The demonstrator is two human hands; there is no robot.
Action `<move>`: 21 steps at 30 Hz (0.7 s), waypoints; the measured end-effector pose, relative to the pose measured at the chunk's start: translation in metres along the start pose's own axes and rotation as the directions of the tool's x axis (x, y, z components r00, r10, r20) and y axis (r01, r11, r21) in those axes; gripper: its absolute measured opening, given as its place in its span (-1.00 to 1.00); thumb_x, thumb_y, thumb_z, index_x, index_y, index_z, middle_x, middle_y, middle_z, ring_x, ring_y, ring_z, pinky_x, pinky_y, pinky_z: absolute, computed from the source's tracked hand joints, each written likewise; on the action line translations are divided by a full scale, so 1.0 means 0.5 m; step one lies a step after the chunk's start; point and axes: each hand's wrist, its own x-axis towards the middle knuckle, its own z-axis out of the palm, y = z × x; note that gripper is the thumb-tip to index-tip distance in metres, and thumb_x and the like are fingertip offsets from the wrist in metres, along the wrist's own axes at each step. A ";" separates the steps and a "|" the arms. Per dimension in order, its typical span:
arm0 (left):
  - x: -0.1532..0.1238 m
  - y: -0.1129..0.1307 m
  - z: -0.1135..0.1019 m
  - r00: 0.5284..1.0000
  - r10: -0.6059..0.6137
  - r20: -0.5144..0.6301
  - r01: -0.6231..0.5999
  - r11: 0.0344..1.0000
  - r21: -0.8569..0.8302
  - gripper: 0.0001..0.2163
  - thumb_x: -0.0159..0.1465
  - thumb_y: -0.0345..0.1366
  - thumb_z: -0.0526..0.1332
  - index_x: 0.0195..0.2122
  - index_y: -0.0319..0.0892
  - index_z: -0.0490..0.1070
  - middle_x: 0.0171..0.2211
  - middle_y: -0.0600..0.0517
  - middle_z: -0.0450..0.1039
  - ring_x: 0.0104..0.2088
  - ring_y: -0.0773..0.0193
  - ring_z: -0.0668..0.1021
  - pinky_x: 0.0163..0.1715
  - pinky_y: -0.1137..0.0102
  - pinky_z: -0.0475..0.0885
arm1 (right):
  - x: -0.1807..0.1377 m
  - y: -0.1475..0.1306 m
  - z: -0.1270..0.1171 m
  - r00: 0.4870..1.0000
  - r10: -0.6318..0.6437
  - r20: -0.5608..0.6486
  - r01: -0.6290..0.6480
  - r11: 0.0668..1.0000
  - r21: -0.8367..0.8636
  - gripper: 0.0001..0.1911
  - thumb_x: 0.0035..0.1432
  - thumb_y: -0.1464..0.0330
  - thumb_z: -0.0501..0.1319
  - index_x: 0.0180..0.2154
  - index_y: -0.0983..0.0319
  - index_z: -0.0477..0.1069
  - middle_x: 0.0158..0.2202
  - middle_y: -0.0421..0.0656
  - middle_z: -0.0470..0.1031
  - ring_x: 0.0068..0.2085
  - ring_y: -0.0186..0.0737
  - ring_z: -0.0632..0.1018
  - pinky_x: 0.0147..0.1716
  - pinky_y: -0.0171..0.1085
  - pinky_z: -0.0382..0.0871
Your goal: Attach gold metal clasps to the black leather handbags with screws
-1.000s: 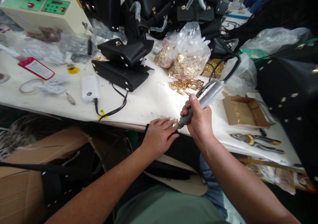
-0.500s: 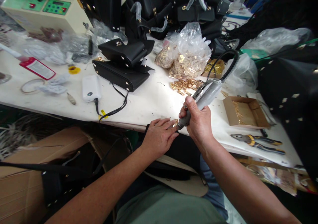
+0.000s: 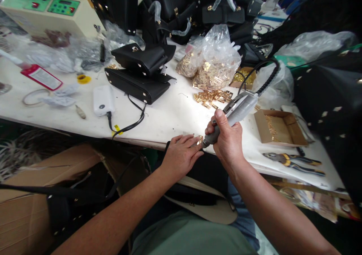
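My right hand [image 3: 226,138] grips a grey electric screwdriver [image 3: 237,110] with a black coiled cable, its tip angled down to the left. The tip meets a small gold metal fitting [image 3: 200,138] at the front edge of the white table [image 3: 169,115]. My left hand [image 3: 181,155] lies flat with its fingers pressing on that fitting and on the black bag [image 3: 203,172] in my lap under it.
A loose pile of gold fittings [image 3: 212,96] and clear bags of more [image 3: 212,64] lie behind the tool. A cardboard box of small gold parts [image 3: 278,127] and pliers [image 3: 292,160] lie right. Black handbags [image 3: 138,74], a white power bank [image 3: 103,100] and a control unit [image 3: 51,12] lie left.
The screwdriver's rear end and cable have swung slightly right and my right hand shifted its grip a little. The left hand and the fitting stay put.
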 end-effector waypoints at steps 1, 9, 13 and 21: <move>0.000 0.000 0.000 1.000 0.001 0.000 -0.001 1.000 0.000 -0.74 0.46 -0.15 0.14 0.09 0.05 0.53 0.20 0.06 0.50 0.24 0.07 0.44 0.16 0.06 0.29 | 0.000 0.000 0.000 1.000 0.002 -0.002 -0.002 1.000 0.008 -0.53 0.07 0.01 0.44 -0.50 0.21 0.35 -0.64 -0.28 0.38 -0.65 -0.38 0.37 -0.72 -0.39 0.21; 0.001 -0.001 0.004 1.000 0.000 -0.013 0.000 1.000 -0.001 -0.73 0.47 -0.14 0.13 0.12 0.03 0.50 0.20 0.06 0.50 0.23 0.08 0.45 0.15 0.06 0.28 | -0.007 -0.009 0.001 1.000 0.021 -0.009 -0.021 0.999 0.048 -0.54 0.08 0.03 0.44 -0.48 0.19 0.33 -0.64 -0.30 0.36 -0.65 -0.38 0.38 -0.72 -0.39 0.25; 0.001 -0.001 0.005 1.000 -0.001 -0.021 0.001 1.000 -0.003 -0.72 0.47 -0.13 0.13 0.13 0.03 0.48 0.19 0.05 0.51 0.23 0.09 0.45 0.15 0.08 0.28 | -0.009 -0.013 0.002 1.000 0.005 0.000 -0.005 0.997 0.075 -0.56 0.09 0.04 0.44 -0.47 0.20 0.33 -0.63 -0.30 0.35 -0.64 -0.38 0.38 -0.71 -0.40 0.26; -0.001 -0.002 0.006 1.000 0.000 -0.018 0.000 1.000 0.002 -0.72 0.48 -0.13 0.11 0.12 0.02 0.49 0.20 0.05 0.50 0.23 0.08 0.44 0.15 0.07 0.27 | -0.009 -0.011 0.001 1.000 0.004 -0.010 -0.004 0.998 0.062 -0.55 0.09 0.05 0.44 -0.49 0.20 0.33 -0.64 -0.29 0.36 -0.64 -0.38 0.38 -0.71 -0.40 0.25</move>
